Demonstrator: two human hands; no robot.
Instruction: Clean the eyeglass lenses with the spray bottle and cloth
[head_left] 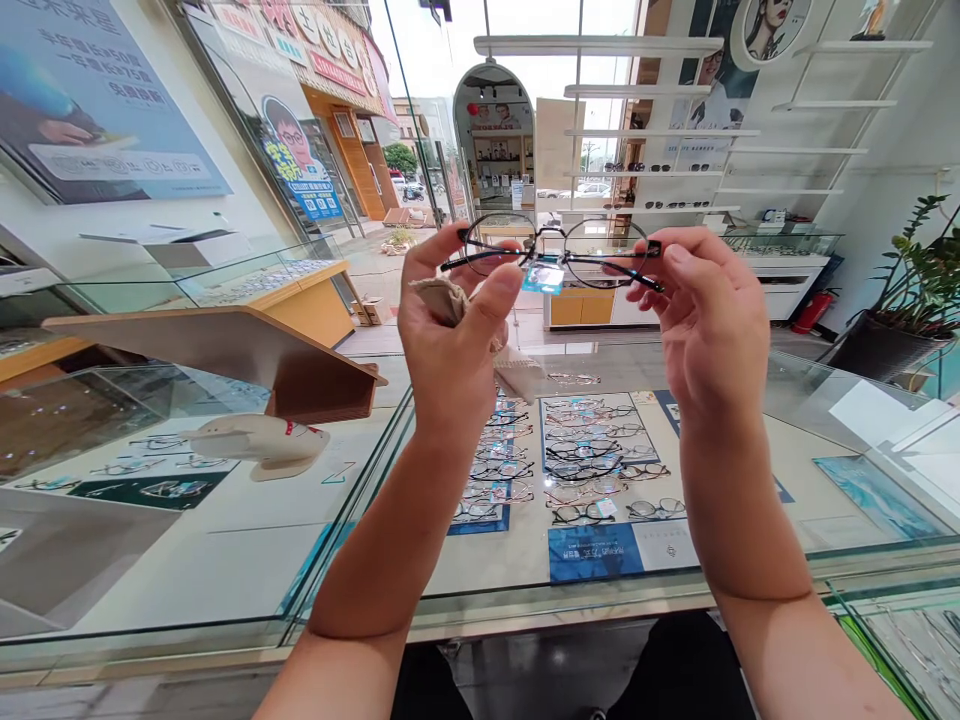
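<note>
A pair of round, thin-rimmed eyeglasses [553,232] is held up above the glass counter, with a shiny bluish sticker or tag near the bridge. My left hand [454,350] grips its left side between thumb and fingers. Bunched in that same hand is a beige cloth [519,374], one end hanging below the palm. At the other side, my right hand [712,310] pinches the frame near the hinge, the dark temple by its fingers. Beneath both hands, several rows of eyeglasses [589,450] lie inside the display case.
The glass counter [480,590] spans the front. A wooden stand [225,345] and a beige object [259,440] sit at left. Farther off are an arched mirror [495,150], wall shelves [660,133], a potted plant [911,290] and a red fire extinguisher [814,312].
</note>
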